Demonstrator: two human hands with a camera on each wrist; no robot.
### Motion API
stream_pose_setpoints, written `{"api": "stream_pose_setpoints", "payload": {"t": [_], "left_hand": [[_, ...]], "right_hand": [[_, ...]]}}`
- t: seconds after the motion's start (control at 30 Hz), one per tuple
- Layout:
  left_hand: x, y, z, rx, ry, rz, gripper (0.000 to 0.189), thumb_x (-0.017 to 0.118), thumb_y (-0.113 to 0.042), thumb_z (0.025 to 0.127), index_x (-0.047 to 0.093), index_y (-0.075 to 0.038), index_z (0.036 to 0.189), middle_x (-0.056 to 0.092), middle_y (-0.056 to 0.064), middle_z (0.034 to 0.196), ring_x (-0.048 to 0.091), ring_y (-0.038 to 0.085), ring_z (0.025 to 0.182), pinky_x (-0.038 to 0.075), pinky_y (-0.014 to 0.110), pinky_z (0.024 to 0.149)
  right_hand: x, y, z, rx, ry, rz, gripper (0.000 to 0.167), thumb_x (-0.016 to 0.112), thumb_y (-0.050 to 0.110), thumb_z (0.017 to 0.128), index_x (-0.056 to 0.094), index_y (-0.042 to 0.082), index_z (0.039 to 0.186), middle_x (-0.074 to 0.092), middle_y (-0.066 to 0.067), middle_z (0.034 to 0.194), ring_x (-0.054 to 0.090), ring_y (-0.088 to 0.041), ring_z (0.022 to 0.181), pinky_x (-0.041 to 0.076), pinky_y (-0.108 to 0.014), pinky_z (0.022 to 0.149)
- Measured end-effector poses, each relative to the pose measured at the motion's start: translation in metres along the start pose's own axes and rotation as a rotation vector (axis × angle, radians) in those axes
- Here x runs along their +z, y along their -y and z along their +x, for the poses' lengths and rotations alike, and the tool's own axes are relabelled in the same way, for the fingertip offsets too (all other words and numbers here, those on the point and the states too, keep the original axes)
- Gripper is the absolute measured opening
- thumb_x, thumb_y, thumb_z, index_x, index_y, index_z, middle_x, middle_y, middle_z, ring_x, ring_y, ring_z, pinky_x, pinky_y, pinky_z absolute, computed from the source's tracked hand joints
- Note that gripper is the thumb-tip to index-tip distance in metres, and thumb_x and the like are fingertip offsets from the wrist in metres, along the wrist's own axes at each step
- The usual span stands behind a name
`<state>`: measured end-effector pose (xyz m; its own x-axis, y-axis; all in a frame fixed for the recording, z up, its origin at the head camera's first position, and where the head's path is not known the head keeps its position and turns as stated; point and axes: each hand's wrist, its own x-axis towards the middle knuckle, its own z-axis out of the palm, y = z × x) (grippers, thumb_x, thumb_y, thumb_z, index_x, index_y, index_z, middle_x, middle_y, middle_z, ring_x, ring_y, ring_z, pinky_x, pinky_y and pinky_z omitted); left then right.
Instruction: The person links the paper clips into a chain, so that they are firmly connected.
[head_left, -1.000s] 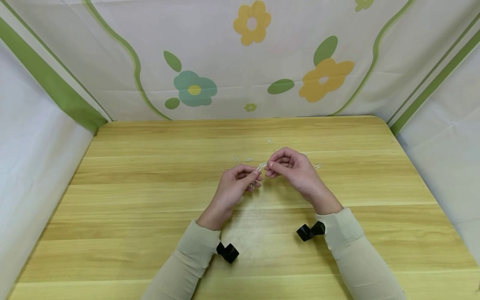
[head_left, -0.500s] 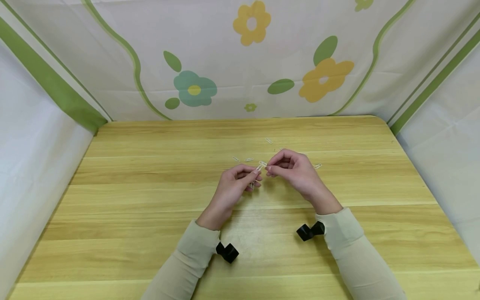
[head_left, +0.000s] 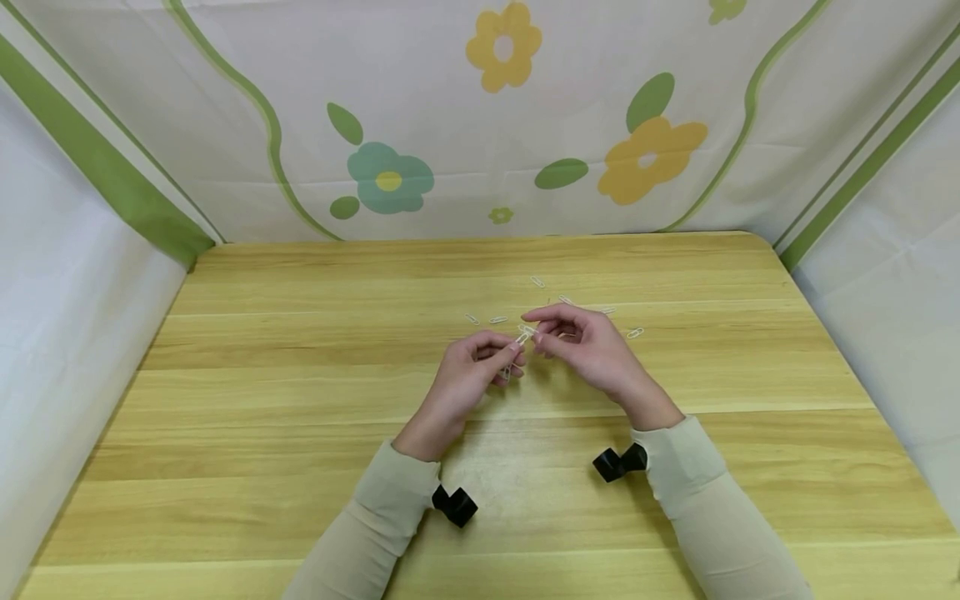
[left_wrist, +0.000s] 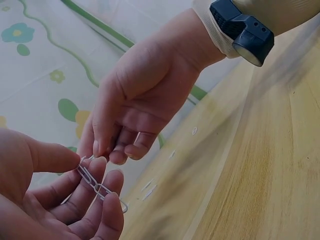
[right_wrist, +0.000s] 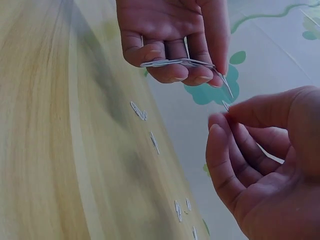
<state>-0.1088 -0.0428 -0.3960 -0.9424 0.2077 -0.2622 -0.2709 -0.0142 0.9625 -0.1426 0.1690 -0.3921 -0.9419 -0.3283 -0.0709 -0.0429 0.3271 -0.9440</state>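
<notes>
My left hand (head_left: 472, 367) pinches a short chain of linked white paper clips (left_wrist: 92, 180) between thumb and index finger. The tail of this chain lies across the other fingers, as the right wrist view shows. Facing it, my right hand (head_left: 596, 350) pinches a single white paper clip (right_wrist: 226, 106) by thumb and fingertip. That clip's free end is right at the chain's upper end, overlapping it in the head view. Both hands are held up over the table, fingertips close together. Most of the right hand's clip is hidden by its fingers.
Several loose paper clips lie on the wooden table (head_left: 300, 433) beyond the hands: one clip (head_left: 537, 282) farthest back, another clip (head_left: 498, 320) behind the left hand, and one clip (head_left: 635, 332) right of the right hand. A flowered cloth (head_left: 465, 125) hangs behind the table.
The right index finger has lifted and stretched out leftward over the held clip, which has shifted slightly toward the chain. The left hand has hardly moved.
</notes>
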Motion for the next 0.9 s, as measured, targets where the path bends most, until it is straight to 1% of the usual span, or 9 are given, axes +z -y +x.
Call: {"api": "stream_pose_setpoints", "payload": {"t": [0.13,0.23,0.33,0.43,0.5,0.63,0.73,0.9], "left_hand": [[-0.0001,0.0003,-0.0001,-0.006,-0.004,-0.007,0.025,0.069,-0.020,0.107,0.074,-0.001,0.121,0.079,0.009,0.106,0.074,0.015,0.090,0.059,0.034,0.085],[-0.0001,0.0006,0.0001,-0.013,-0.008,-0.005,0.026,0.069,-0.021,0.107,0.074,0.000,0.121,0.080,0.008,0.105,0.074,0.015,0.091,0.059,0.035,0.085],[-0.0002,0.0014,0.0008,-0.018,-0.015,-0.002,0.026,0.069,-0.022,0.107,0.074,0.000,0.120,0.080,0.008,0.104,0.074,0.016,0.090,0.059,0.034,0.085],[-0.0002,0.0015,0.0011,-0.025,-0.017,0.000,0.026,0.070,-0.022,0.107,0.074,0.000,0.120,0.080,0.008,0.104,0.075,0.015,0.090,0.059,0.034,0.085],[0.0000,0.0018,0.0015,-0.028,-0.015,0.000,0.026,0.069,-0.022,0.107,0.074,0.000,0.120,0.080,0.010,0.105,0.075,0.015,0.089,0.059,0.034,0.085],[-0.0001,0.0020,0.0010,-0.033,-0.011,0.006,0.023,0.069,-0.022,0.107,0.075,-0.003,0.118,0.080,0.011,0.107,0.075,0.016,0.090,0.059,0.034,0.085],[-0.0004,0.0021,0.0001,-0.038,-0.004,0.010,0.022,0.069,-0.022,0.107,0.075,-0.004,0.118,0.079,0.014,0.112,0.075,0.017,0.092,0.058,0.034,0.085],[0.0008,-0.0006,-0.0015,-0.041,0.007,0.022,0.022,0.068,-0.022,0.108,0.075,-0.005,0.120,0.078,0.018,0.118,0.075,0.016,0.093,0.059,0.034,0.086]], "right_hand": [[-0.0007,-0.0015,0.0003,-0.009,-0.013,-0.053,0.028,0.066,0.017,0.108,0.074,0.015,0.136,0.070,-0.016,0.126,0.068,-0.036,0.104,0.061,-0.043,0.091],[-0.0010,-0.0024,0.0005,-0.007,-0.024,-0.065,0.026,0.065,0.018,0.109,0.073,0.015,0.134,0.069,-0.013,0.128,0.067,-0.037,0.104,0.061,-0.043,0.090],[-0.0008,-0.0022,0.0007,0.003,-0.034,-0.049,0.022,0.065,0.018,0.109,0.073,0.012,0.129,0.069,-0.015,0.125,0.067,-0.037,0.105,0.060,-0.041,0.089],[-0.0003,-0.0011,0.0006,0.008,-0.037,-0.037,0.018,0.066,0.017,0.109,0.071,0.009,0.123,0.069,-0.015,0.119,0.067,-0.034,0.104,0.060,-0.040,0.090],[-0.0004,-0.0002,0.0000,0.008,-0.036,-0.035,0.016,0.066,0.017,0.108,0.071,0.009,0.121,0.069,-0.013,0.115,0.067,-0.032,0.103,0.060,-0.041,0.091],[0.0003,0.0018,-0.0011,0.017,-0.027,-0.021,0.013,0.070,0.018,0.105,0.072,0.011,0.117,0.069,-0.009,0.108,0.068,-0.029,0.100,0.061,-0.046,0.090],[0.0015,0.0024,-0.0014,0.015,-0.012,-0.012,0.014,0.073,0.019,0.104,0.073,0.011,0.115,0.070,-0.008,0.106,0.069,-0.028,0.098,0.061,-0.043,0.088],[0.0023,0.0018,-0.0009,0.001,-0.009,-0.034,0.014,0.075,0.020,0.103,0.075,0.010,0.113,0.072,-0.008,0.107,0.067,-0.024,0.098,0.058,-0.032,0.084]]}}
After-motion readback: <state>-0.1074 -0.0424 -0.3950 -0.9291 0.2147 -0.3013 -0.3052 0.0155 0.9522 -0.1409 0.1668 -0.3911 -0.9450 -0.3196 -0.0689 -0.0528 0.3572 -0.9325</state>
